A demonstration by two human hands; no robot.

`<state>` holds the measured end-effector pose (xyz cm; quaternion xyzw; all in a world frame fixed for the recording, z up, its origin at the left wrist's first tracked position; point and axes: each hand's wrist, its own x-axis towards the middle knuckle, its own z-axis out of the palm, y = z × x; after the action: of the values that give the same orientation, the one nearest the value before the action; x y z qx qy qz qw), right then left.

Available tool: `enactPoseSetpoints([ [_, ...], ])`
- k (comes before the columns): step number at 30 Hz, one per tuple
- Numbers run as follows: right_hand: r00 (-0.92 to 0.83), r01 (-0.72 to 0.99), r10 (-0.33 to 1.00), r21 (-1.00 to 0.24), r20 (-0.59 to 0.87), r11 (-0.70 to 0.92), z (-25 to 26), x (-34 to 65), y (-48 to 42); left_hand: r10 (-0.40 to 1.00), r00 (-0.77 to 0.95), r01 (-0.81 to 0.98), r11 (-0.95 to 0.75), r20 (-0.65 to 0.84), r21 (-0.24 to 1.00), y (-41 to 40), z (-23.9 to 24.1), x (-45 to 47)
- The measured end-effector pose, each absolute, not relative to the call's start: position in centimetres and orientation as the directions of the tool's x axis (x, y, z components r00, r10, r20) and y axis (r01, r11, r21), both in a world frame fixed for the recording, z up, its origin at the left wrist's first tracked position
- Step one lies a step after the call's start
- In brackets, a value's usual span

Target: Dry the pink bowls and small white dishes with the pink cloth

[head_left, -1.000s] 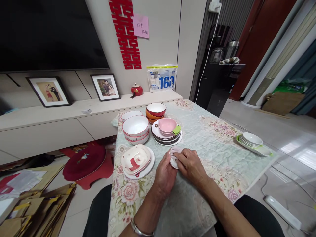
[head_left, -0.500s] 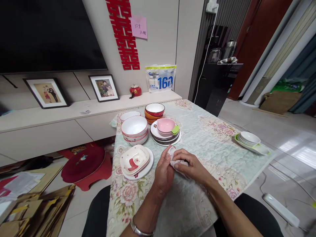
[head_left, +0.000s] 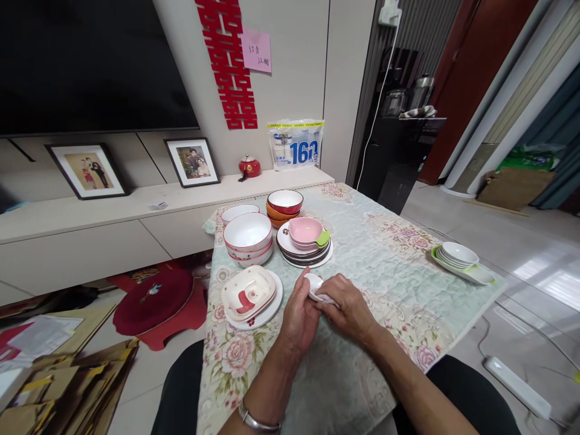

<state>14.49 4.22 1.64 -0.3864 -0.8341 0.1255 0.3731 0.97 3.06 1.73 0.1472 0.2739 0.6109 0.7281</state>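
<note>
1. We judge the step in hand to be wiping: our left hand [head_left: 301, 317] holds a small, round white dish [head_left: 312, 283], and our right hand [head_left: 351, 307] works a pale, soft wipe [head_left: 327, 298] against it. Whether the wipe is cloth or tissue, we cannot tell.
2. Our left grip clasps the dish from its left side, thumb near the rim; our right grip pinches the wipe, fingers bent over the dish's right part.
3. The dish sits between our hands, tilted and raised above the near middle of the flower-patterned, fabric-covered desk [head_left: 367, 241].
4. To our left lies a cream, rounded-square dish with a red motif [head_left: 242, 293] on a round white plate [head_left: 277, 302]; farther off stand deep white bowls with red rims [head_left: 248, 232].
5. Just beyond our hands, a pink bowl with a green leaf-shaped handle [head_left: 306, 229] tops a stack of dark-rimmed plates [head_left: 285, 246]. Small white bowls [head_left: 460, 252] sit far right on a green-edged white tray [head_left: 486, 278].
6. The next move, we judge, calls for a steady left clasp and light right-hand pressure, reaching the surface under our fingers.
</note>
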Motion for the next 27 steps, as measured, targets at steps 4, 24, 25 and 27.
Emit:
enactPoseSetpoints([
  [4, -0.268, 0.388, 0.839, -0.744, 0.474, 0.544, 2.2, 14.4, 4.2, 0.979, 0.106, -0.756, 0.192, -0.172, 0.625, 2.7, 1.7, 1.3],
  [24, -0.388, 0.609, 0.762, -0.476, 0.519, 0.635, 1.3, 14.5, 4.9, 0.995, -0.003, -0.542, 0.079, -0.096, 0.836, 2.8, 0.6, 1.2],
  [25, -0.379, 0.594, 0.758, -0.489, 0.531, 0.639, 1.2, 14.4, 4.9, 0.996, -0.032, -0.548, 0.052, -0.083, 0.835, 2.9, 0.5, 1.2],
  [27, -0.363, 0.542, 0.758, -0.539, 0.542, 0.645, 1.3, 14.2, 4.9, 0.993, -0.059, -0.591, 0.046, -0.100, 0.805, 2.9, 0.5, 1.2],
])
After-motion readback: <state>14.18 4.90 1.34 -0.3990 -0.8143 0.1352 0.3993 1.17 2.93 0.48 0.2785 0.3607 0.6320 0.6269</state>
